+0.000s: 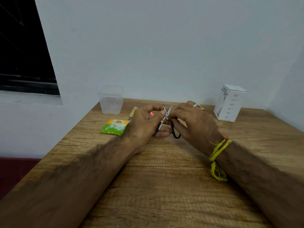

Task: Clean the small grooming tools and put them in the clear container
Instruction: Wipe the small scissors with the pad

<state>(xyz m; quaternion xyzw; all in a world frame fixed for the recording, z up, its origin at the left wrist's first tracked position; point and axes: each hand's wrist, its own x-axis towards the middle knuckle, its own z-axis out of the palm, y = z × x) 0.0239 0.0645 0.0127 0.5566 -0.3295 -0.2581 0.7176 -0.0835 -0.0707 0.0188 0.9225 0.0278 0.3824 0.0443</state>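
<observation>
Left thumb tip [162, 112] presses against one blade just below the crossing of a small pair of scissors [166, 116]; the other left fingers curl under a black handle loop. The left hand [144, 124] grips the scissors from the left. The right hand [192, 119] pinches them from the right, fingers bent round near the pivot and the second black loop, which hangs below the palm. Blades stand apart in an X, tips pointing up and away. Whether a wipe sits between the fingers and the metal cannot be told.

Silver ring on one right finger; yellow-green thread bracelet [218, 155] tied at the right wrist. Both forearms rest on a wooden table [164, 186].

Just left of the left hand, a yellow-handled nail clipper [132, 112] lies on the tabletop. Near it, toward the person, a green and orange sachet [114, 127] lies flat. Beyond both, at the table's far left corner, the clear container [111, 100] stands upright with no lid on it. White box [230, 102] stands at far right, close to the wall.
</observation>
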